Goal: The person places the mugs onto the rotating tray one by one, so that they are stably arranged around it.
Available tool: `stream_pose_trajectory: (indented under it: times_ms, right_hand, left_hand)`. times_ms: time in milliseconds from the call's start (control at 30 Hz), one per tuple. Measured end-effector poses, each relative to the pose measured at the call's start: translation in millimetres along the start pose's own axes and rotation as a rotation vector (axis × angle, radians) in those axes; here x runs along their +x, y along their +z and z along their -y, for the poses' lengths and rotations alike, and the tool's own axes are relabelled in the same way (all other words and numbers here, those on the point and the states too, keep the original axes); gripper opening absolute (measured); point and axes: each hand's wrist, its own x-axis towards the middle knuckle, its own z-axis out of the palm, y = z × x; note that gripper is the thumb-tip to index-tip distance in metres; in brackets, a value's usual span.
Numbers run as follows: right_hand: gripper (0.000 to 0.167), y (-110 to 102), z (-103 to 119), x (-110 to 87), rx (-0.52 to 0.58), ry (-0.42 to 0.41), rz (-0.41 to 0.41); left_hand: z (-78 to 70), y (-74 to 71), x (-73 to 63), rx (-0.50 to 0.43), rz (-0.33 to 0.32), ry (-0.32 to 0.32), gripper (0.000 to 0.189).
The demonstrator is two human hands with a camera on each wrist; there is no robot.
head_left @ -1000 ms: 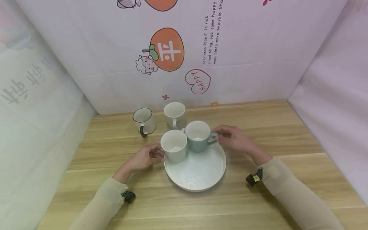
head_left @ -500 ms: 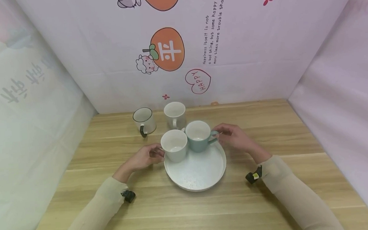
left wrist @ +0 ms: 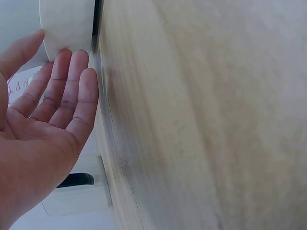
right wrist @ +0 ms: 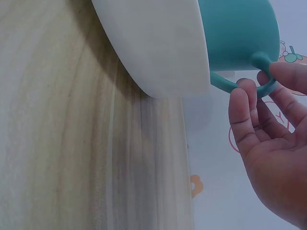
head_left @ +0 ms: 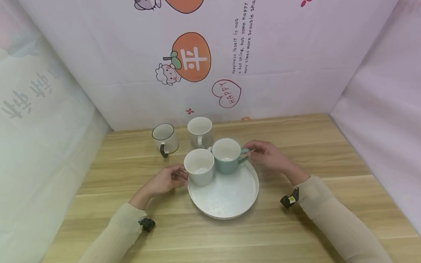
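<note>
One teal mug (head_left: 225,167) is standing on the tray (head_left: 224,201), left of my right hand (head_left: 268,156), which is pinching its outward-pointing handle (right wrist: 222,83); my left hand (head_left: 165,180), fingers loosely extended, is touching the tray.

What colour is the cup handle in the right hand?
The handle is teal, clearest in the right wrist view.

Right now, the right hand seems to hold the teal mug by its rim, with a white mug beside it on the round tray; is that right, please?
Not quite on the grip: the right hand holds the teal mug by its handle, as the right wrist view shows; the white mug is beside it on the tray.
</note>
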Motion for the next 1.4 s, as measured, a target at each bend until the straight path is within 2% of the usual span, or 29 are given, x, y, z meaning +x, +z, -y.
stream_pose_trajectory:
  times_ms: [733, 1000, 1400]
  right_hand:
    - [0.029, -1.7, -7.4, -3.2, 0.01, 0.029, -0.024]
    - [0.03, -3.0, -7.6, -5.9, 0.01, 0.071, -0.03]
    - [0.034, -8.3, -15.6, -10.2, 0.013, 0.037, -0.028]
  left_hand:
    - [1.6, 0.2, 0.2, 0.0, -0.008, 0.005, 0.038]
    - [0.6, -1.6, -1.9, -0.039, -0.01, 0.015, 0.039]
    - [-4.5, -8.3, -6.3, -0.076, -0.025, -0.047, 0.039]
